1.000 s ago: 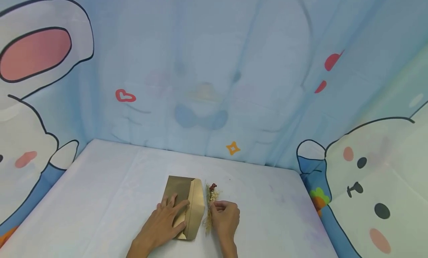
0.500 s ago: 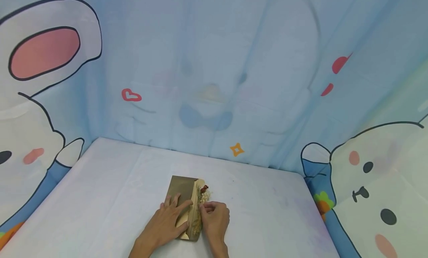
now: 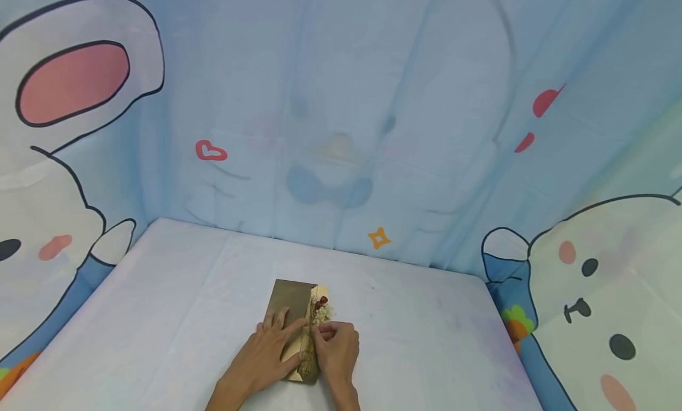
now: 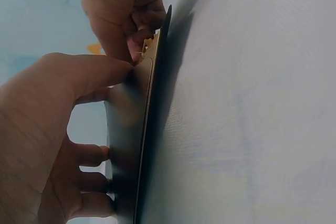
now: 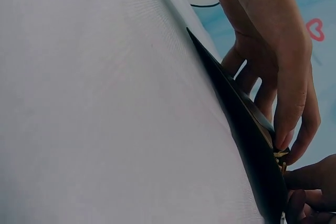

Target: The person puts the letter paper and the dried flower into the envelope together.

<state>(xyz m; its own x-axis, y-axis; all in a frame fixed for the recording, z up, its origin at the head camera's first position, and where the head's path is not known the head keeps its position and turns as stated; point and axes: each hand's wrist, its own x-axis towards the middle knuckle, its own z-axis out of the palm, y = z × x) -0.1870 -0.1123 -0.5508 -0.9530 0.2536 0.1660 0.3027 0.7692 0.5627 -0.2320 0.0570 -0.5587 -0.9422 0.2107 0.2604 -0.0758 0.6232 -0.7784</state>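
A gold envelope (image 3: 290, 297) lies on the white-covered table, its flap folded out to the right. My left hand (image 3: 262, 352) rests spread on it, with the thumb and forefinger near the flap's crease. In the left wrist view the straight fingers (image 4: 93, 182) press on the envelope (image 4: 126, 145). My right hand (image 3: 338, 347) pinches a small bunch of dried flowers (image 3: 321, 310), with red berries and cream blooms at the top and thin stems below. The bunch lies along the flap; its middle is hidden by the right fingertips. In the right wrist view the bunch is mostly hidden.
The table (image 3: 426, 328) has a white cloth over it. A blue curtain (image 3: 341, 103) with cartoon animals hangs behind and at both sides, meeting the table's back edge.
My right hand has carried the flower bunch left, from the table beside the envelope onto its flap. The left hand stays on the envelope. The head view has shifted slightly.
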